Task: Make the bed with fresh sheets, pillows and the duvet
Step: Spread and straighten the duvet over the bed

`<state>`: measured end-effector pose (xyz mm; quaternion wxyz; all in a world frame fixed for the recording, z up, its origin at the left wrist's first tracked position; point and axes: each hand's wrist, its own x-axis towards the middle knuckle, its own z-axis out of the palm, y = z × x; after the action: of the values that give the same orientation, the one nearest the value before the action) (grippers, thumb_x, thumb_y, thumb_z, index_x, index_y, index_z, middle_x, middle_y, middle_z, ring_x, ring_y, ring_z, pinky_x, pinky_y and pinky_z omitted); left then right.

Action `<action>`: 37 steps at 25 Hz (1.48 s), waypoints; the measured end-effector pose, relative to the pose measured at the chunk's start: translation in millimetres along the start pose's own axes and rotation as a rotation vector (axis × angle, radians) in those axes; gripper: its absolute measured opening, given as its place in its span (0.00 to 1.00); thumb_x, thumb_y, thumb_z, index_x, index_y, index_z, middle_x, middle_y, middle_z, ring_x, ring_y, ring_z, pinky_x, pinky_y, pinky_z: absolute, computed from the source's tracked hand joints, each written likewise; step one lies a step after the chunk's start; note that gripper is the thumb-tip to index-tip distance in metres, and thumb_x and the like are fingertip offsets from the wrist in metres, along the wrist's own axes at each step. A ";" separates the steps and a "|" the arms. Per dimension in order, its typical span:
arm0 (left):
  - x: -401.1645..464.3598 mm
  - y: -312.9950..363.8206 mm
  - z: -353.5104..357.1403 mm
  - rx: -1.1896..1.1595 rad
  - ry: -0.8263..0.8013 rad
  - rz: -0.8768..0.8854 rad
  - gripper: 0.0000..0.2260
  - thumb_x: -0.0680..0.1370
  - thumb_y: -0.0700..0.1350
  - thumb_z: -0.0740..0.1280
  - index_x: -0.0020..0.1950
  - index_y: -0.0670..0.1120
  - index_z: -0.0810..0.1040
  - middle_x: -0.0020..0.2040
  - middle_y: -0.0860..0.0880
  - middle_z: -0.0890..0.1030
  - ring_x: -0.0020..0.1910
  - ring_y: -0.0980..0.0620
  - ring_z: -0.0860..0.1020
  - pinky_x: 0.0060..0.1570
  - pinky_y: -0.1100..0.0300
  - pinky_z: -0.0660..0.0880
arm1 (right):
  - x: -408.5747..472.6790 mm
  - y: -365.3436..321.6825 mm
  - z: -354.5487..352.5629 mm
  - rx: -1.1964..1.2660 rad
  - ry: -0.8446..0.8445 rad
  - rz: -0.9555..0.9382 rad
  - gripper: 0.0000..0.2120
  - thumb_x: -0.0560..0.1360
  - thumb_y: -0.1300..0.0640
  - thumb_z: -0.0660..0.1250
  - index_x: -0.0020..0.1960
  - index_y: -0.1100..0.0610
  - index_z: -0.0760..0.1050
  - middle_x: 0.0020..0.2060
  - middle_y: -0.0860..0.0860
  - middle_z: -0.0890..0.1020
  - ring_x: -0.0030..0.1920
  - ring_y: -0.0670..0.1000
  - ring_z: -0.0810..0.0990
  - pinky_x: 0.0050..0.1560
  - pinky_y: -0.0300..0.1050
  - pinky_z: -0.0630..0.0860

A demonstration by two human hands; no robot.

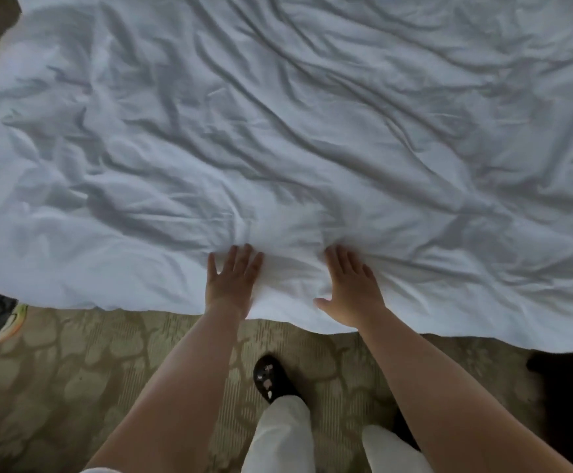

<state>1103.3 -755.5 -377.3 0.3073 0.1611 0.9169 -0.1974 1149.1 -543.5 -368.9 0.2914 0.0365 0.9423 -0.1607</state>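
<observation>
Our left hand and right hand lie flat, fingers straight and a little spread, pressing the near edge of the white duvet without gripping any fold. The duvet covers the whole bed, heavily creased, its hem hanging just above the patterned carpet. To smooth it well, we judge we should sweep both palms outward and away, pushing the ridges toward the far side, then square the hem.
</observation>
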 end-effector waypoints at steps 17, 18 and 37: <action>32.1 -209.4 28.4 -0.010 -0.012 -0.046 0.31 0.83 0.46 0.53 0.77 0.50 0.35 0.78 0.51 0.36 0.77 0.47 0.37 0.72 0.39 0.39 | 74.3 -206.8 -8.4 -0.094 -0.182 -0.192 0.39 0.76 0.48 0.65 0.78 0.53 0.44 0.78 0.51 0.45 0.77 0.53 0.51 0.74 0.50 0.55; 31.0 -220.5 25.2 -0.036 -0.047 -0.042 0.30 0.83 0.45 0.53 0.77 0.51 0.36 0.78 0.51 0.36 0.77 0.48 0.38 0.73 0.39 0.40 | 78.4 -219.4 -14.1 -0.104 -0.201 -0.212 0.38 0.77 0.49 0.64 0.78 0.54 0.46 0.78 0.51 0.46 0.76 0.52 0.52 0.73 0.50 0.56; 101.7 -444.8 -15.5 -0.300 -0.181 -0.007 0.31 0.78 0.36 0.53 0.79 0.52 0.48 0.79 0.52 0.50 0.75 0.50 0.58 0.71 0.53 0.60 | 219.0 -423.4 -62.0 0.147 -0.168 -0.063 0.32 0.77 0.52 0.62 0.77 0.48 0.51 0.71 0.52 0.64 0.67 0.56 0.69 0.64 0.49 0.69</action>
<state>833.0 -1117.7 -312.8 0.4085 0.0919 0.9052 -0.0729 865.8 -929.2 -324.2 0.3605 0.0144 0.9010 -0.2410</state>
